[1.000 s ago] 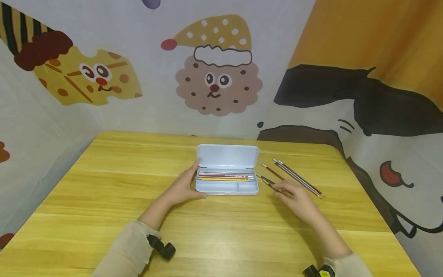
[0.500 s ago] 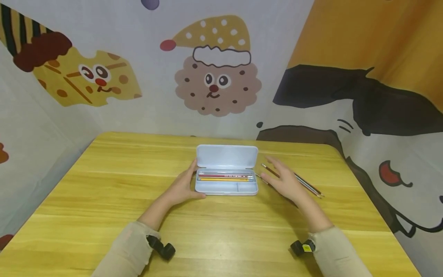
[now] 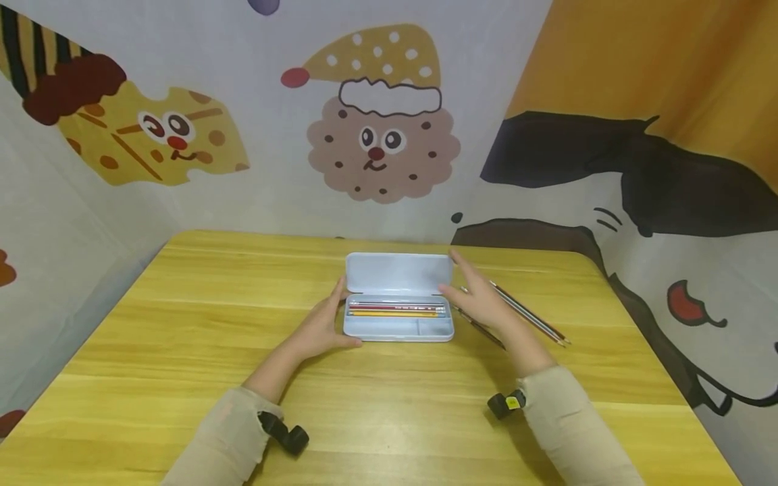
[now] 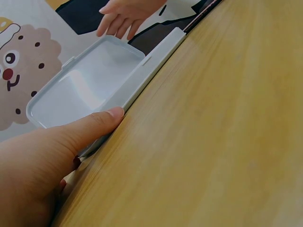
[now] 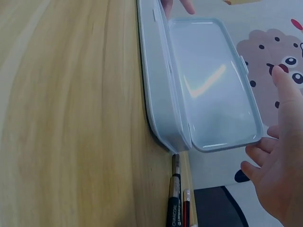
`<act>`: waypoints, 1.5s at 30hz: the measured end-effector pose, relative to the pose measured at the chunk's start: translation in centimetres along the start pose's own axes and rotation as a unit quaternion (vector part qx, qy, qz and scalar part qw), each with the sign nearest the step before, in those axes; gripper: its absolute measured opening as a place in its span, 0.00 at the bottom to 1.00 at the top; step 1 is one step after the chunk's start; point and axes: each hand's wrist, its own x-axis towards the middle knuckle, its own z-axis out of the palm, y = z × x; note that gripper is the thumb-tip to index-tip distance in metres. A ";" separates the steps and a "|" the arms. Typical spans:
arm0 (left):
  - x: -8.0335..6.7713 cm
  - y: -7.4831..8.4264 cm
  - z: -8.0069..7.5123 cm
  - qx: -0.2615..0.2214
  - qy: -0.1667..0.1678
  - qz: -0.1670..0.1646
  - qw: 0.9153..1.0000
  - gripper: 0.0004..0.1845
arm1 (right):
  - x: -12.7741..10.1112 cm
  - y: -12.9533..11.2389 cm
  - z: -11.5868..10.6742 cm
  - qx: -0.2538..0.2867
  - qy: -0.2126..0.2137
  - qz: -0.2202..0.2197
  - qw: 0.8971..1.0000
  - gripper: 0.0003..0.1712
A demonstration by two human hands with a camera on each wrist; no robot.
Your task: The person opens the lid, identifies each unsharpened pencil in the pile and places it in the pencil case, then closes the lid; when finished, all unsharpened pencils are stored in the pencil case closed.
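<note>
Centrally on the yellow wooden table (image 3: 182, 351) sits a pale blue plastic pencil case (image 3: 398, 329), its hinged lid (image 3: 398, 273) standing open, with a red and a yellow pencil (image 3: 392, 311) inside. Left hand (image 3: 319, 329) rests against the case's left end, grip loose, thumb along the front edge. Right hand (image 3: 480, 302), grip wide and holding nothing, fingers spread, reaches the lid's right edge. Loose dark pencils (image 3: 529, 314) lie just right of it.

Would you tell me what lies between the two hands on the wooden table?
The open pale blue plastic pencil case, pencils inside, lies between the left hand and right hand, as the head view shows.
</note>
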 end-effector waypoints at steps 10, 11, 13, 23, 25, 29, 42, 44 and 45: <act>0.1 0.2 0.0 -0.006 -0.001 0.001 1.000 0.73 | -0.6 -0.6 -0.2 -0.011 -0.007 0.000 1.000 0.45; 0.1 0.2 -0.1 -0.006 -0.002 -0.002 1.000 0.73 | -0.8 -0.6 -0.3 -0.016 -0.009 -0.003 1.000 0.45; 0.1 0.2 -0.1 -0.006 -0.004 -0.005 1.000 0.73 | -1.2 -0.7 -0.4 -0.026 -0.011 -0.010 1.000 0.45; 0.1 0.5 -0.1 0.010 -0.003 -0.017 1.000 0.72 | -3.9 -1.2 -0.6 -0.077 -0.017 -0.051 0.996 0.43; 0.1 0.5 -0.1 0.017 -0.003 -0.018 1.000 0.71 | -4.4 -1.3 -0.5 -0.088 -0.017 -0.063 0.994 0.43; 0.1 0.5 -0.1 0.019 -0.008 -0.022 1.000 0.71 | -5.4 -1.3 -0.2 -0.092 -0.020 -0.070 0.993 0.43; -0.2 0.4 -0.2 0.005 -0.014 0.001 1.000 0.72 | -7.4 -1.3 1.5 -0.093 -0.057 -0.063 0.992 0.44; -0.5 0.7 -0.4 0.002 -0.018 0.004 1.000 0.71 | -7.6 -1.4 1.6 -0.096 -0.064 -0.061 0.991 0.45; -0.7 0.9 -0.4 0.006 -0.019 0.007 1.000 0.70 | -7.7 -1.5 1.7 -0.097 -0.068 -0.057 0.991 0.45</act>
